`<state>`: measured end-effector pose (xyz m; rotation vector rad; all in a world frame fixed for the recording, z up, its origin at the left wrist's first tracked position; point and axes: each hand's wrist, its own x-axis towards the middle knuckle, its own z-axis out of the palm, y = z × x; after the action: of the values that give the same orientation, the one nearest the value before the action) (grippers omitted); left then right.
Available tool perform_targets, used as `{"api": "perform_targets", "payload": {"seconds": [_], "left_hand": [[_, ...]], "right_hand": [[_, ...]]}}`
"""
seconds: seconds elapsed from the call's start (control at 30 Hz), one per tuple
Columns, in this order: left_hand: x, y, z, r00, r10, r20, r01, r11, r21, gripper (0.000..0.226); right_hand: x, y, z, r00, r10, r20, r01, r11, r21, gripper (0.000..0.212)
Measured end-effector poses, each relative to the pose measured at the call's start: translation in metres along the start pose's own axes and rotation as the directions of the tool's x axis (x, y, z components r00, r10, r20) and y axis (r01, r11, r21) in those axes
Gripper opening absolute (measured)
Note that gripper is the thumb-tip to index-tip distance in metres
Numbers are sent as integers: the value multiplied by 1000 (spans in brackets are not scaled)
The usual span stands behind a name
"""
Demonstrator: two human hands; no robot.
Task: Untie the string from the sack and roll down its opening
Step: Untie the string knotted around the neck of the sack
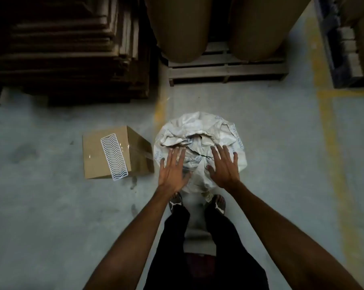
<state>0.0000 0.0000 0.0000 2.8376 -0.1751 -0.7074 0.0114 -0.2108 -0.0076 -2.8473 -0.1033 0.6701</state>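
A white woven sack [199,130] stands upright on the floor just in front of my feet, its top bunched and crumpled. A thin dark string [204,156] shows at the gathered neck, between my two hands. My left hand [172,170] hovers over the sack's near left side, fingers spread, holding nothing. My right hand [224,166] is spread over the near right side, also holding nothing. Whether the palms touch the fabric is unclear.
A taped cardboard box [114,153] with a white wavy plastic piece [114,156] on top lies left of the sack. A wooden pallet [227,68] carrying large brown paper rolls stands behind. Stacked dark cardboard sheets [68,49] fill the far left. Yellow floor lines run on the right.
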Motion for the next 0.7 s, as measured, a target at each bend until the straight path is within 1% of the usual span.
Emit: {"api": "perform_targets", "payload": {"seconds": [0.17, 0.3, 0.4, 0.53, 0.7], "left_hand": [[54, -15, 86, 1000, -28, -6, 28, 1000, -15, 90], [88, -23, 148, 994, 17, -104, -15, 1000, 13, 89], [109, -30, 184, 978, 16, -208, -24, 999, -37, 86], [133, -36, 225, 954, 31, -299, -58, 995, -81, 85], [148, -45, 266, 923, 83, -377, -117, 991, -68, 85]], "right_hand": [[51, 25, 76, 999, 47, -12, -47, 999, 6, 76], [77, 46, 135, 995, 49, -88, -46, 998, 38, 76], [95, 59, 177, 991, 49, -122, -42, 997, 59, 76], [117, 71, 222, 971, 53, -235, -29, 994, 103, 73], [126, 75, 261, 911, 29, -412, 19, 994, 111, 66]]}}
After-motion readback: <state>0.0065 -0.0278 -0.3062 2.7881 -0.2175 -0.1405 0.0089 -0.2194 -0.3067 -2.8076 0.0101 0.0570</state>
